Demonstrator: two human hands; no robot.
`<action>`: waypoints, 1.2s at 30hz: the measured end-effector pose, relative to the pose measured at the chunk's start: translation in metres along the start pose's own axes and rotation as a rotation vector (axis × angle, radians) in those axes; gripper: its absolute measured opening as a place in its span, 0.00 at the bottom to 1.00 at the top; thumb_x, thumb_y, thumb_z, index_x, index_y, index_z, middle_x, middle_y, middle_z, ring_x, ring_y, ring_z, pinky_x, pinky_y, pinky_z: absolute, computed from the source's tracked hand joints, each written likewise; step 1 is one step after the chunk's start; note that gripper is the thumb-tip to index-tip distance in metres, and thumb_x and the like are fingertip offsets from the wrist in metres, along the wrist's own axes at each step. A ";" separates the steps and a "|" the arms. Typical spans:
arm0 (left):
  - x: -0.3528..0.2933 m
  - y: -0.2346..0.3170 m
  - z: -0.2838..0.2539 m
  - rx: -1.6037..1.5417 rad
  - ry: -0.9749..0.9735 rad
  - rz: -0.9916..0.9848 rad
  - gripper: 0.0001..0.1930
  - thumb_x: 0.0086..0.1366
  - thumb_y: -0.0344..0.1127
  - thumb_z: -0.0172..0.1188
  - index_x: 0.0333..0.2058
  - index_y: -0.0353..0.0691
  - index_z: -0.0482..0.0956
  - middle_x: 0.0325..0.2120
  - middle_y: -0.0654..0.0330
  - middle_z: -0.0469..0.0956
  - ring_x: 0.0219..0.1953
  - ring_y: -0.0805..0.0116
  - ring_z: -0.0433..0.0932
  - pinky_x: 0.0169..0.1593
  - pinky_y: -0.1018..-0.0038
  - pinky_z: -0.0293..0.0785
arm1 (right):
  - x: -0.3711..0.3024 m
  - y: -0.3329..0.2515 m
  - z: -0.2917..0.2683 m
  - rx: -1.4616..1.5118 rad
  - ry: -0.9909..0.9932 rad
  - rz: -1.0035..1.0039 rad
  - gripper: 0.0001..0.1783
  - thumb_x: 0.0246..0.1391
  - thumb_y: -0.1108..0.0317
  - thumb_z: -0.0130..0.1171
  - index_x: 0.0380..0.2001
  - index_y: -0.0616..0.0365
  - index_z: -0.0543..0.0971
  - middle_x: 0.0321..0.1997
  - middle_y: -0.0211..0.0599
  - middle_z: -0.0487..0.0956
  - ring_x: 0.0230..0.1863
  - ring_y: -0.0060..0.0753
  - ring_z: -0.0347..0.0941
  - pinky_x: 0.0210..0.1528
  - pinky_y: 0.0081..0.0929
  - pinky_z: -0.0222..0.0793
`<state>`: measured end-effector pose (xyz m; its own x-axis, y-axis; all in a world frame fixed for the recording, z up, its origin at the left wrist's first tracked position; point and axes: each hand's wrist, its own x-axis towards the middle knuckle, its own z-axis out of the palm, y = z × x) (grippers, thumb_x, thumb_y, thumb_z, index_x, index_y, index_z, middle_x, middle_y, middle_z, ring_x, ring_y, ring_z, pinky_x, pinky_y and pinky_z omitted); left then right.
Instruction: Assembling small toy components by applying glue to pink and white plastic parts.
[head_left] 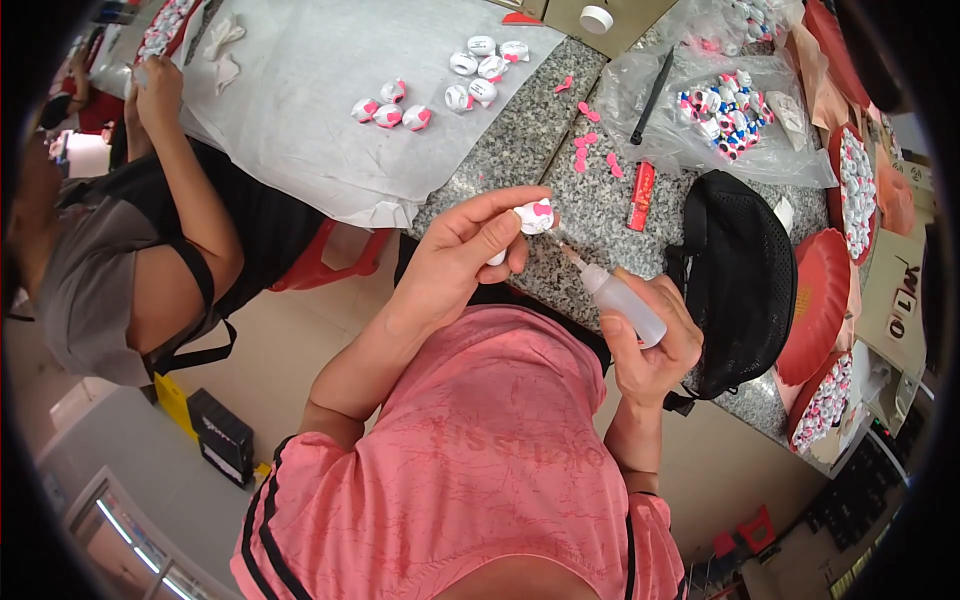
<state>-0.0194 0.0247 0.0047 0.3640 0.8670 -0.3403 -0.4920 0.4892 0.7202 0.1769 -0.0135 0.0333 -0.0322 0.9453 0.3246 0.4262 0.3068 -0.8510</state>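
Left hand: white figure gripped, pink bow placed.
Right hand: squeeze bottle gripped.
Far figures: several already bow-fitted.
Bench: loose bows left unattached.

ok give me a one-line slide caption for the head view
The left hand holds a small white-and-pink figurine while the right hand points a squeeze bottle toward it.

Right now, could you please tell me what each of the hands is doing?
Left hand: closed, holding a small white piece with a pink bow.
Right hand: closed around a translucent squeeze bottle.
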 end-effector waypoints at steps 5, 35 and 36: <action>0.000 0.000 0.000 -0.014 -0.012 -0.017 0.16 0.65 0.34 0.47 0.50 0.36 0.68 0.30 0.62 0.73 0.22 0.83 0.63 0.20 0.87 0.52 | -0.002 0.006 0.000 0.078 0.088 0.015 0.20 0.33 0.71 0.67 0.34 0.69 0.77 0.24 0.41 0.77 0.20 0.29 0.66 0.23 0.22 0.61; 0.003 -0.001 0.000 -0.082 -0.027 -0.093 0.16 0.66 0.38 0.44 0.48 0.36 0.68 0.36 0.55 0.75 0.19 0.81 0.61 0.19 0.86 0.52 | -0.004 0.009 0.005 0.232 0.221 0.288 0.19 0.44 0.74 0.61 0.42 0.69 0.72 0.38 0.36 0.74 0.33 0.23 0.68 0.35 0.17 0.64; 0.002 -0.001 -0.001 -0.090 -0.025 -0.087 0.16 0.66 0.38 0.44 0.48 0.36 0.67 0.36 0.54 0.75 0.19 0.81 0.61 0.19 0.86 0.52 | -0.002 0.011 0.007 0.243 0.227 0.330 0.19 0.44 0.75 0.60 0.42 0.69 0.72 0.39 0.36 0.74 0.34 0.23 0.68 0.37 0.18 0.65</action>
<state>-0.0189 0.0262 0.0021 0.4274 0.8190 -0.3828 -0.5265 0.5697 0.6310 0.1750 -0.0108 0.0204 0.2794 0.9569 0.0793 0.1550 0.0366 -0.9872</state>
